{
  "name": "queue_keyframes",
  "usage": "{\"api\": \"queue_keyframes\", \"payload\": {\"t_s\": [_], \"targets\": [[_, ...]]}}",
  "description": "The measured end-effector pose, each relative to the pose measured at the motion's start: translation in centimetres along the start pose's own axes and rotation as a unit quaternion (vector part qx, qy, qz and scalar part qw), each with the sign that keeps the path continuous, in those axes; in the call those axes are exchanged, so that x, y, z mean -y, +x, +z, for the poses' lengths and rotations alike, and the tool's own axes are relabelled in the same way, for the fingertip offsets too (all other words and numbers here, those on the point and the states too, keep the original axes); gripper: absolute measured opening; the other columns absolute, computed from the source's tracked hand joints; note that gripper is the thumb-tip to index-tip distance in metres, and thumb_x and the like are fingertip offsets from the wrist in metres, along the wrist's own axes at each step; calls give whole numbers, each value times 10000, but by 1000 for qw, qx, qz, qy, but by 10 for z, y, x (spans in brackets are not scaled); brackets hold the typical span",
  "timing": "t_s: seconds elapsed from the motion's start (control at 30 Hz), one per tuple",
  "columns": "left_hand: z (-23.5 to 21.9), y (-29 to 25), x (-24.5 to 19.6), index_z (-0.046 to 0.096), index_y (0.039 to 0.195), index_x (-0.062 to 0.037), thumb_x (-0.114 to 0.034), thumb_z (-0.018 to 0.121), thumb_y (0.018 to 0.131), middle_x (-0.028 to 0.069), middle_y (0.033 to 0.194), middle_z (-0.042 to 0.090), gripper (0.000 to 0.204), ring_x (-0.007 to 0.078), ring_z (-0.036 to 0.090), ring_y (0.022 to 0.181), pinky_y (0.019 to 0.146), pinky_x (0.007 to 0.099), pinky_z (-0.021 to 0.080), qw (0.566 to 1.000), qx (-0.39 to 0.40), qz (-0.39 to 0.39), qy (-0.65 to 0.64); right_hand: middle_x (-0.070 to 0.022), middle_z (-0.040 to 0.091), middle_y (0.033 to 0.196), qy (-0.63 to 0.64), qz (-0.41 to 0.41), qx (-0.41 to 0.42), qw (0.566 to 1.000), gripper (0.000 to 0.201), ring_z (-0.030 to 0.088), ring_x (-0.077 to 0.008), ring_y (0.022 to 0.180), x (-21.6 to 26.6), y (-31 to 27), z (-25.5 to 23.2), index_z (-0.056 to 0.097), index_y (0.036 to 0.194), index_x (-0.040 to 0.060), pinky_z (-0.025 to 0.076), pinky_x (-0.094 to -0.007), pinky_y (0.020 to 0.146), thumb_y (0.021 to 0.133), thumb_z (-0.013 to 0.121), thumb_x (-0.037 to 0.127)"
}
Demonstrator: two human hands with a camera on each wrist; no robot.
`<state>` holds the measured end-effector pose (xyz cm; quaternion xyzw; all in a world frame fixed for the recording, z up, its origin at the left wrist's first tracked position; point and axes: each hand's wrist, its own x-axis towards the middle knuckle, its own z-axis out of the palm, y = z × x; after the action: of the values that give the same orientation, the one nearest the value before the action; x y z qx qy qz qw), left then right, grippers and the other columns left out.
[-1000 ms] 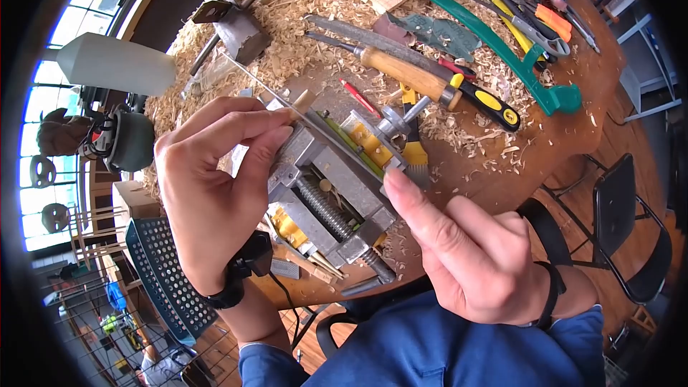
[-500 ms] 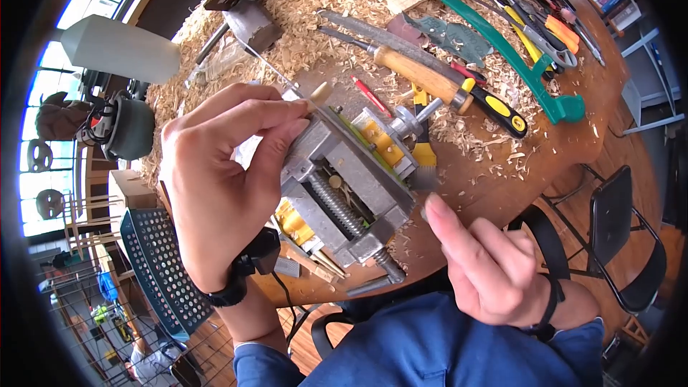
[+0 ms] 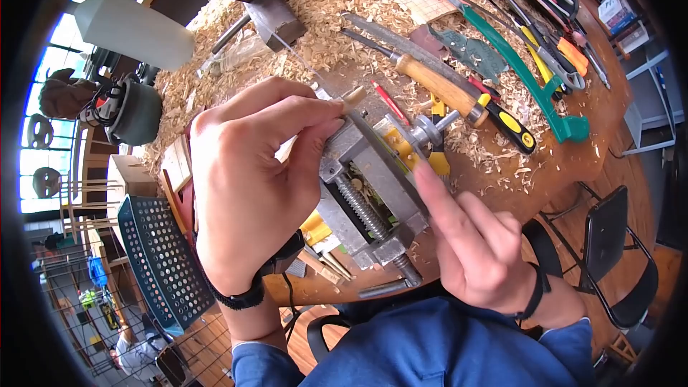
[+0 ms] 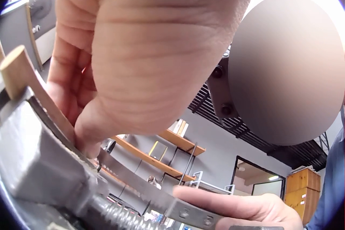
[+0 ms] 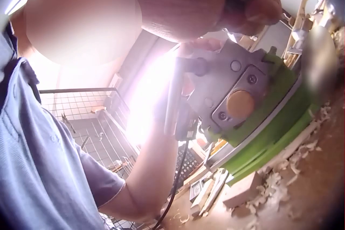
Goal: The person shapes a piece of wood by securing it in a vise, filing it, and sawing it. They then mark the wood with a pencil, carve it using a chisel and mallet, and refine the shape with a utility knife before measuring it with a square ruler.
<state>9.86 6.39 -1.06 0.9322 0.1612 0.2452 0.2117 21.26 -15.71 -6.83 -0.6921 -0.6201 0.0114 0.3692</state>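
A metal vise on the workbench holds a pale wooden stick, whose end juts above the jaw. My left hand bends over the vise and pinches the stick between thumb and fingertips. A thin handsaw blade passes beside the left thumb, seen nearly edge-on in the head view. My right hand, near side of the vise, grips the saw's handle with the index finger stretched along it. Most of the handle is hidden in the palm. In the right wrist view the vise shows end-on beside a green body.
Wood shavings cover the far bench. Beyond the vise lie a red pencil, a wooden-handled tool, a black-and-yellow handle and a green-handled tool. A hammer and white bottle stand far left.
The right hand drew back from the vise with the saw, then came forward close to it again. My left hand keeps its pinch at the stick. The head view has shifted slightly.
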Motion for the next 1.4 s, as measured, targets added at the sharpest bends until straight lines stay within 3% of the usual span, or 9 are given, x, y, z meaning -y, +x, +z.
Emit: {"api": "queue_keyframes", "payload": {"t_s": [0.1,0.4,0.43,0.73,0.8,1.03,1.13,1.23,1.4], "targets": [[0,0,1,822,953,8,65,802,813,104,881,762,152,198,762,792,732,297,572,1000,-2,6,-1,-223,732,1299,-14,-16,-48,999,625,530,-161,522,4,-26,-2,612,1405,-152,508,-320,440,782,618,-105],[-2,1,2,825,956,2,56,806,816,109,899,769,151,206,765,814,745,303,572,1000,8,17,7,-241,706,1365,-24,-27,-27,999,639,522,-170,521,0,-32,-10,626,1395,-143,530,-308,467,758,646,-90],[-2,2,1,825,956,2,56,806,816,109,899,769,151,206,765,814,745,303,572,1000,6,19,7,-256,749,1183,-4,-9,-8,1000,572,662,-250,624,1,-15,-11,573,1431,-160,537,-354,520,863,625,-132],[2,-1,1,806,899,-21,74,739,801,108,852,751,152,284,746,713,659,358,581,999,-25,29,8,-204,719,942,15,-2,-29,999,630,634,-253,566,-3,12,6,565,1480,-118,520,-368,510,856,642,-161],[1,-1,-2,825,941,-18,71,792,813,96,877,764,159,210,750,778,713,311,574,1000,-3,11,6,-213,726,961,9,9,-11,1000,622,641,-253,573,3,3,-4,567,1476,-120,521,-367,509,860,643,-161],[2,-2,-3,825,943,-19,76,783,814,93,875,763,165,210,747,772,709,309,573,1000,-1,22,11,-281,750,1094,-7,15,14,1000,540,685,-270,631,19,-31,-26,558,1426,-184,535,-361,521,894,623,-116],[3,-2,-3,825,945,-14,74,785,814,97,880,763,162,211,745,769,708,309,573,999,0,34,10,-235,762,1196,-16,8,-21,1000,638,540,-176,502,18,-53,-30,620,1388,-162,500,-307,432,751,607,-114],[4,0,0,813,914,-19,64,758,789,116,839,742,160,295,748,732,682,361,583,999,-9,37,-9,-230,764,1179,-25,9,-23,999,641,544,-172,503,22,-62,-33,624,1388,-158,493,-309,424,749,608,-108],[2,1,1,816,930,-15,54,763,802,113,842,746,155,292,749,735,683,360,581,999,2,40,-14,-212,741,1203,-19,-19,-40,999,683,553,-191,526,-1,-12,-6,567,1479,-114,520,-330,463,800,634,-84]]}}
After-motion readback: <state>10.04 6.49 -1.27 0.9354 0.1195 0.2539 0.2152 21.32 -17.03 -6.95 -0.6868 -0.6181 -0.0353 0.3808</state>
